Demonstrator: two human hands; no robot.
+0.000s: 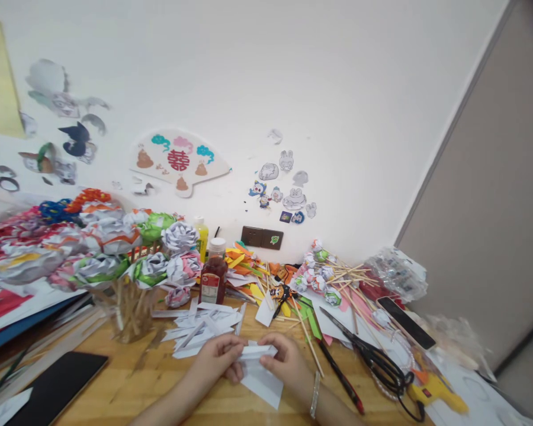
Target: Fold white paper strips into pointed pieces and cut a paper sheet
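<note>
Both my hands meet low in the middle of the wooden table [128, 384]. My left hand [217, 359] and my right hand [284, 361] are closed on the same folded piece of white paper [262, 378], pinching its upper edge from either side. A bracelet sits on my right wrist. Just behind my hands lies a pile of cut white paper strips [202, 326].
A jar of paper flowers on sticks [131, 278] stands at the left, a red bottle [213, 278] behind the strips. Black scissors [373, 355], a red pen [340, 376] and a yellow glue gun [435, 390] lie at the right. Two phones [55, 384] [406, 322] rest on the table.
</note>
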